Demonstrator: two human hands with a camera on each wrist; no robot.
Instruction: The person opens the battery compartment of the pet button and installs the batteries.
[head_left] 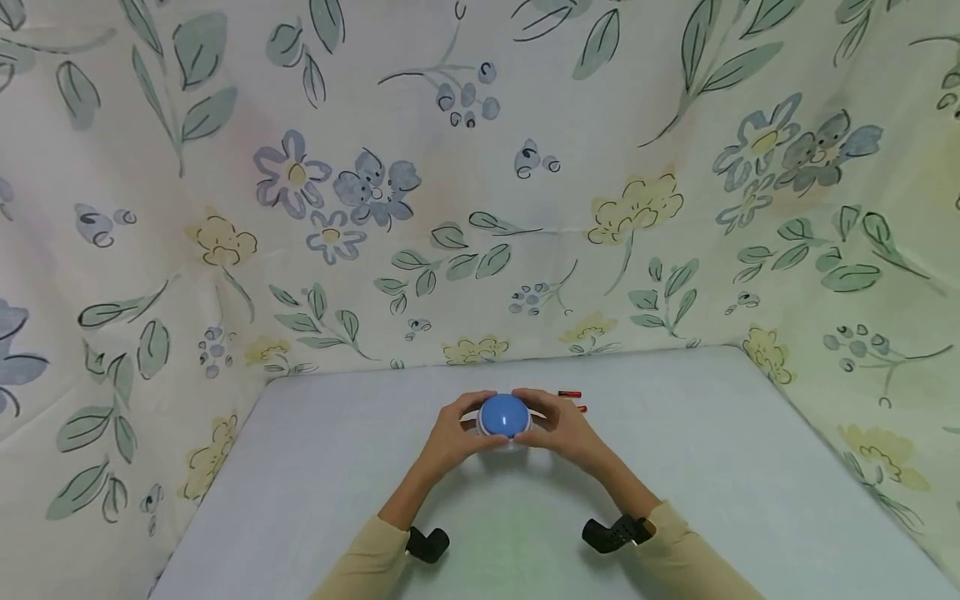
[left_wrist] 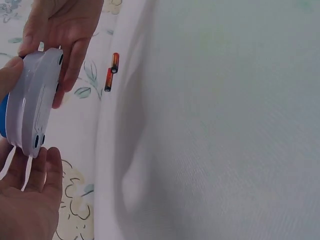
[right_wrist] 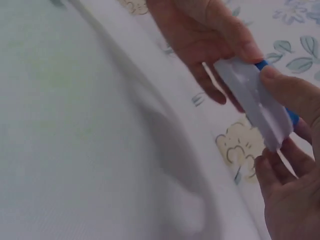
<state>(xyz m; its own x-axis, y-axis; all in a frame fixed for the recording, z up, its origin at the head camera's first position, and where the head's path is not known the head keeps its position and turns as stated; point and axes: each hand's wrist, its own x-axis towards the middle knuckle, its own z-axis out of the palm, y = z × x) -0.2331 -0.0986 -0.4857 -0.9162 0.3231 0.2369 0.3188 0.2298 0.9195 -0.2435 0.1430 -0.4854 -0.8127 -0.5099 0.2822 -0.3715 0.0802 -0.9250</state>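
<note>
A round white device with a blue domed top (head_left: pixel 504 415) is held between both hands over the far half of the table. My left hand (head_left: pixel 452 432) grips its left side, thumb at the near edge and fingers round the far side. My right hand (head_left: pixel 567 427) holds the opposite side in the same way. Seen edge-on in the left wrist view, the device's white body (left_wrist: pixel 34 102) has small dark feet on its underside. In the right wrist view the white body (right_wrist: pixel 255 100) is tilted, with a strip of blue beside the thumb.
Two small red-and-black batteries lie on the table just beyond the right hand, one battery (head_left: pixel 570 394) farther back than the other battery (head_left: pixel 582 408). A white cloth covers the table (head_left: pixel 337 467). Floral fabric (head_left: pixel 465 250) hangs along its back and sides.
</note>
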